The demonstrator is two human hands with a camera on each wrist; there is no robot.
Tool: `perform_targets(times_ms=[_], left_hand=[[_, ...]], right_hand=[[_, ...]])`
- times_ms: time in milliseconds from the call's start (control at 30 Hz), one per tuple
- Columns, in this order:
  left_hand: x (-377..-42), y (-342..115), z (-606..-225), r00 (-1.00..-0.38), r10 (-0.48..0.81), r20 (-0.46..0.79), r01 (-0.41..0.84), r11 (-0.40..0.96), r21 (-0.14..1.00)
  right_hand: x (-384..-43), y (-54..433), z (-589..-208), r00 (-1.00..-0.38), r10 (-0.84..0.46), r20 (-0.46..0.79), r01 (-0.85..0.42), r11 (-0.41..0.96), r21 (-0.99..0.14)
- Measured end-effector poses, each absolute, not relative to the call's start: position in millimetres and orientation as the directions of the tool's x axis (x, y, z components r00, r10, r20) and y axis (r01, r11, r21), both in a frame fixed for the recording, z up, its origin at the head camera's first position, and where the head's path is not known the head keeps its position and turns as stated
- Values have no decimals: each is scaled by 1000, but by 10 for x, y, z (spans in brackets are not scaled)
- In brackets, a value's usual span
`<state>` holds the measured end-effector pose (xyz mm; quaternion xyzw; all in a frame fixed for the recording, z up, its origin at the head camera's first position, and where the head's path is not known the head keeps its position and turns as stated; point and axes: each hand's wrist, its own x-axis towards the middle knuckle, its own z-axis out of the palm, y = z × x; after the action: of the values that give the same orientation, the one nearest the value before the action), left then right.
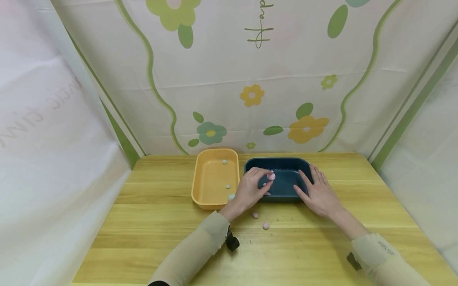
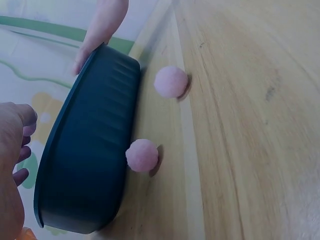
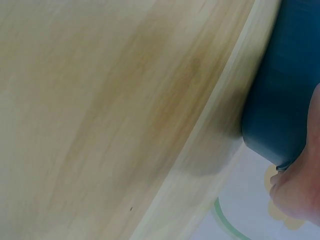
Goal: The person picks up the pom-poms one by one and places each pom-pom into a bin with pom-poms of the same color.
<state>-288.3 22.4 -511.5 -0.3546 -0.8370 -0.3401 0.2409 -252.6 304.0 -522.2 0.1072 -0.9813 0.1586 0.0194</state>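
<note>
Over the left part of a dark blue bin [image 1: 286, 190], my left hand [image 1: 247, 190] pinches a small pink ball [image 1: 271, 176] between thumb and fingertips. The same pink ball [image 2: 29, 130] shows partly behind the fingers in the left wrist view. My right hand [image 1: 322, 197] rests at the bin's right end with straight, spread fingers, some reaching inside and others along the outer edge. Two more pink balls lie on the table just in front of the bin, one nearer it [image 1: 255, 215] and one closer to me [image 1: 265, 226].
Left of the blue bin stands a yellow bin [image 1: 194, 182] with three pale blue-green balls inside, one [image 1: 231, 197] partly behind my left wrist. Both stand on a wooden table [image 1: 150, 230], near its back edge. A flower-printed curtain [image 1: 214, 103] hangs behind; white sheets hang at both sides.
</note>
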Motion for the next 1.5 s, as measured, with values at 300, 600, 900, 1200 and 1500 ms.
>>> perform_targets(times_ms=[300,600,900,1200,1500], left_hand=[[-2911,250,-5159,-649,431,627,747,518,417],[-2864,197,-5149,-652,444,615,751,494,439],[-2745,66,-5116,-625,450,638,776,445,446],[-2592,-72,-5125,-593,468,655,803,398,443],[-2452,-184,-5178,-582,506,637,813,365,453]], right_hand=[[-2530,3033,-5218,-977,-204,70,-215,927,-306],[-2529,3026,-5216,-975,-209,72,-221,925,-311],[-2534,3015,-5199,-972,-212,97,-232,926,-298],[-2540,3034,-5221,-973,-212,92,-230,925,-303],[-2546,3045,-5235,-973,-211,96,-231,925,-302]])
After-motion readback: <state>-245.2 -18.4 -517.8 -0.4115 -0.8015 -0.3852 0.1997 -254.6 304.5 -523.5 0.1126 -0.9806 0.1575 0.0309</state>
